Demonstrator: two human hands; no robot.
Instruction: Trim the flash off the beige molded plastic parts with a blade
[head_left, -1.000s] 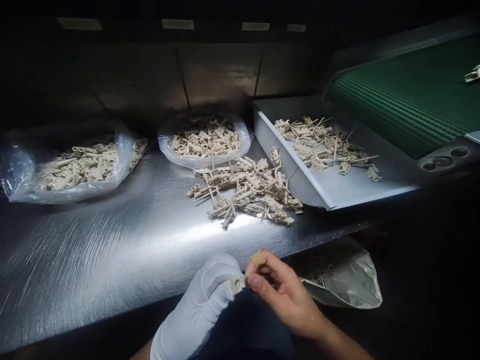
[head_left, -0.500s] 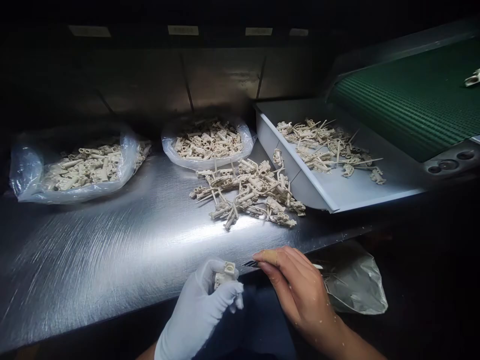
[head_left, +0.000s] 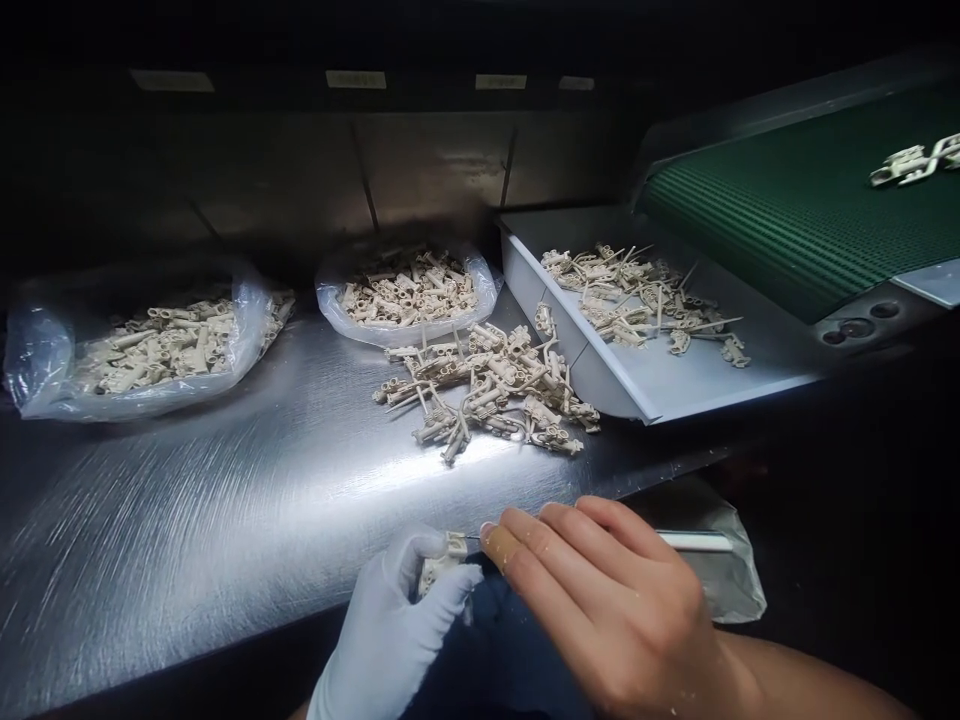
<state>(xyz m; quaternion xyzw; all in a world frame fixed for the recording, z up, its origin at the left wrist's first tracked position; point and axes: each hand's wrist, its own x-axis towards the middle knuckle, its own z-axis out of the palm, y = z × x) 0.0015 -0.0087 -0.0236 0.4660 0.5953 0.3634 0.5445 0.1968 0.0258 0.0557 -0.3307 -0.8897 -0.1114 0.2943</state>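
Note:
My left hand (head_left: 390,630), in a white glove, is closed around a small beige plastic part (head_left: 439,563) at the near edge of the steel table (head_left: 187,520). My bare right hand (head_left: 600,600) grips a thin tool with a white handle (head_left: 694,541); its dark tip meets the part. A loose pile of beige moulded parts on sprues (head_left: 487,385) lies on the table beyond both hands.
Two open plastic bags of beige parts sit at the back, one left (head_left: 142,345) and one centre (head_left: 409,290). A grey chute (head_left: 675,370) holds more sprued parts below a green conveyor belt (head_left: 810,210). A crumpled bag (head_left: 731,590) hangs under the table edge at right.
My right hand moved forward and left, bringing the tool tip onto the part in my gloved left hand. More parts came into view on the conveyor.

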